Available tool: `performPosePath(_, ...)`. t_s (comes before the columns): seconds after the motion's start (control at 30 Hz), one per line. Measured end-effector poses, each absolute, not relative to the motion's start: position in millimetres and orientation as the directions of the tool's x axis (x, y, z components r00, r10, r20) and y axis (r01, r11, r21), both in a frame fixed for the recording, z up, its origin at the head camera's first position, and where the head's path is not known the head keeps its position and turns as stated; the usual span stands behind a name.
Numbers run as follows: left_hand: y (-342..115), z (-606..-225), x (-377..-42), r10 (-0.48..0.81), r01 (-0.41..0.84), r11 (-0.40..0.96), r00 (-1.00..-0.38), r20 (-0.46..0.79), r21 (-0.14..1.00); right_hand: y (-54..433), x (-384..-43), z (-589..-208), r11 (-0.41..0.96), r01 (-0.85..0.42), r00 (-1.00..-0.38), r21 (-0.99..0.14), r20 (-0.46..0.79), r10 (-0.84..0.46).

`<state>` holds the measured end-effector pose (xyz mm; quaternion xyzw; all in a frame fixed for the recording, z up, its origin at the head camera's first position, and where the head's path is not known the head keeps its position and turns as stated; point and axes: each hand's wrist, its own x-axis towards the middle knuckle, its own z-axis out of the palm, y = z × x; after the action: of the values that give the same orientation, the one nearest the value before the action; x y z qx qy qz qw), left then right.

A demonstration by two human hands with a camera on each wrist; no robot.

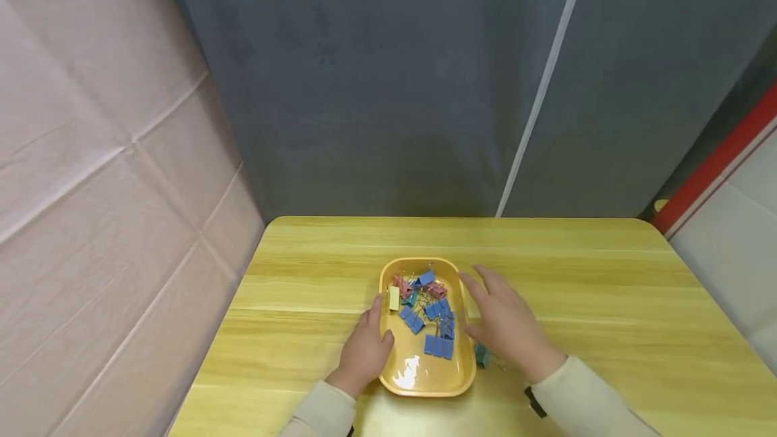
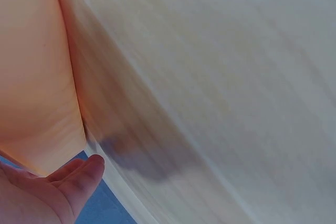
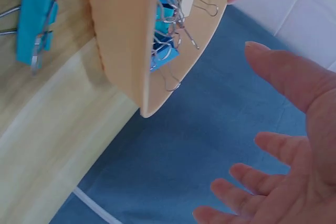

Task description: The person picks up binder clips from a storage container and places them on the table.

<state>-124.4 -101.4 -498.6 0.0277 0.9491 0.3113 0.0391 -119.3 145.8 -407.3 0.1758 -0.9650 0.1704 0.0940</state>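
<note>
On a wood-grain table (image 1: 303,295), a yellow-orange tray (image 1: 449,382) of binder clips (image 1: 438,346) was flanked by the left hand (image 1: 367,349), fingers extended, and the right hand (image 1: 506,319), fingers spread.

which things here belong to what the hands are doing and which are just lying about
Likely part of the work:
Shallow orange-yellow tray, between the left hand and right hand
Blue, pink, teal and pale yellow binder clips inside it
Perhaps the loose teal binder clip beside the tray

Just surroundings:
Dark grey backdrop with white strip
Creased pale pink sheet
</note>
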Motion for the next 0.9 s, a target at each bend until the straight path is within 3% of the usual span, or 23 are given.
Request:
performPosePath(0.57,-101.0,-498.6,-123.6,0.085,0.034,0.803,-0.995,-0.058,0.595,114.0,-132.4,-407.6,0.859,-0.386,-0.922,-0.336,0.168,-0.348)
performPosePath(0.9,-100.6,-498.9,-125.3,0.077,0.026,0.803,-0.995,-0.060,0.596,99.7,-138.5,-407.0,0.832,-0.456,-0.888,-0.314,0.214,-0.406)
